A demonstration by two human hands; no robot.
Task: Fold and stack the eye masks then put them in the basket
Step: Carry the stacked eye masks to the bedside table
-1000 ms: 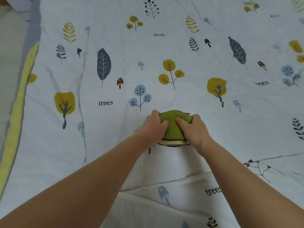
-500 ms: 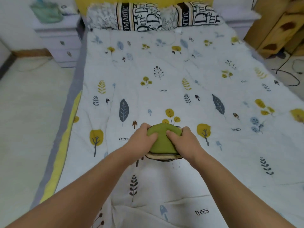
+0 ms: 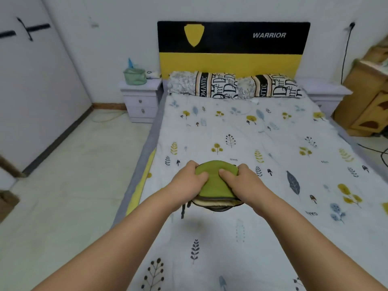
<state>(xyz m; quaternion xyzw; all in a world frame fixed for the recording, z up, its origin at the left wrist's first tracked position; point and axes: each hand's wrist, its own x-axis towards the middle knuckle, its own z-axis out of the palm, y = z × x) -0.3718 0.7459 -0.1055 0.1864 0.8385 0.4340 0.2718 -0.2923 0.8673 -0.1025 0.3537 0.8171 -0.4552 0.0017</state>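
Note:
A stack of folded eye masks (image 3: 216, 185), green on top with cream and dark ones beneath, is lifted off the bedspread and casts a shadow below. My left hand (image 3: 189, 181) grips its left side and my right hand (image 3: 241, 181) grips its right side, thumbs pressed on the green top. A dark strap hangs down at the stack's lower left. A green mesh basket (image 3: 134, 77) stands on the left nightstand (image 3: 140, 101), far from the hands.
The bed (image 3: 262, 143) has a white leaf-print cover, two patterned pillows (image 3: 235, 86) and a black and yellow headboard. Bare floor lies to the left. A wooden cabinet (image 3: 365, 101) and cables are at the right.
Both hands have raised the stack off the cover. The view has tilted up from the bedspread to the whole room, bringing the nightstand and basket into sight.

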